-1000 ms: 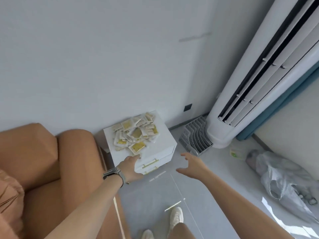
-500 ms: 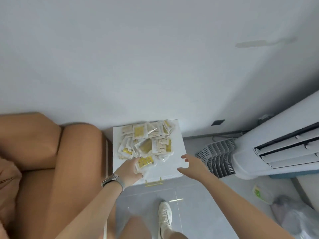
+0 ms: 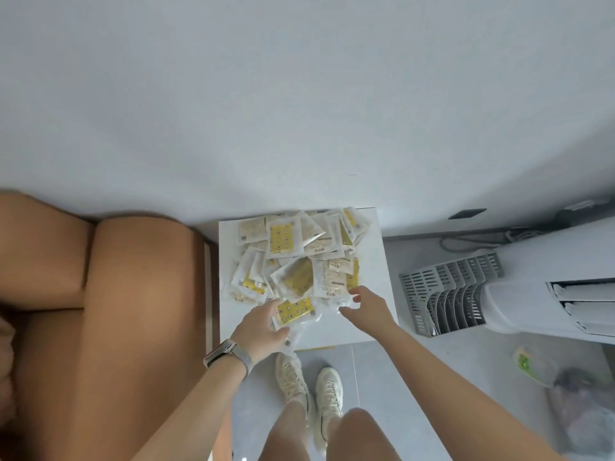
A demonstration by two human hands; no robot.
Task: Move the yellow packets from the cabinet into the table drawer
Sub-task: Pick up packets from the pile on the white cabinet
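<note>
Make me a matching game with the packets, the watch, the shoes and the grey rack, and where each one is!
Things:
1. yellow packets
2. watch
3. shoes
4. grey rack

Places:
A. on the floor, in front of the cabinet
B. on the left wrist
C. piled on top of the white cabinet
D. on the floor, right of the cabinet

Pairs: 1-C, 2-B, 3-A, 4-D

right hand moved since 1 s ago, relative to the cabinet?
Yes. The right hand was off the cabinet's front right corner, above the floor; it is now over the cabinet top, fingers at the near edge of the pile of yellow packets.
</note>
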